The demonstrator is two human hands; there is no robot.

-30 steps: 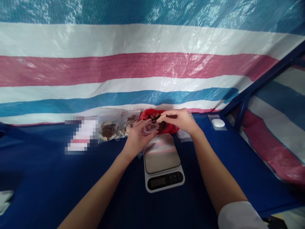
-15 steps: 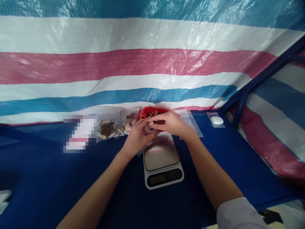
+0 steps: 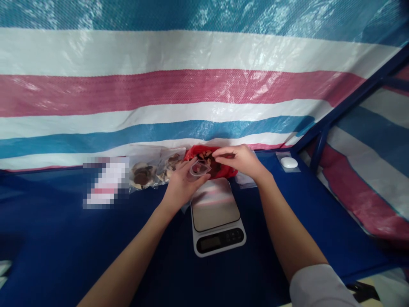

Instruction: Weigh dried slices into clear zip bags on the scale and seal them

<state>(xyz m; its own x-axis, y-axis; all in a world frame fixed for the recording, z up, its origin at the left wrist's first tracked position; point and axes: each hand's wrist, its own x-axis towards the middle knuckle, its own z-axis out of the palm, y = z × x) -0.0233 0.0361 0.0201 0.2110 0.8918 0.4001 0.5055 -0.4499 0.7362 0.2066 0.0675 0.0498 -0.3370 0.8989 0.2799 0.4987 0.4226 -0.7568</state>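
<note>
My left hand [image 3: 180, 185] is curled around a small clear plastic cup [image 3: 200, 169], tilted so that its mouth shows. Just behind the cup lies an open red plastic bag [image 3: 226, 171] full of brown, dried-looking pieces [image 3: 207, 155]. Over the right part of that bag hovers my right hand [image 3: 244, 160], thumb and fingertips brought close together; whatever is between them is too small to make out. Below both hands, a white kitchen scale [image 3: 215, 207] with a shiny plate sits on the blue table, its display dark.
Left of the red bag stand two clear bags of brown pieces, a nearer one [image 3: 169, 167] and a farther one [image 3: 142, 175]. A blurred-out packet [image 3: 107, 183] lies beyond them. On the right rests a white oval object [image 3: 289, 162] on a clear bag. Striped sheeting [image 3: 191, 85] hangs behind.
My right hand has moved away from the cup to the right, over the red bag. The cup's mouth, covered by fingers before, now shows. My left hand keeps its hold.
</note>
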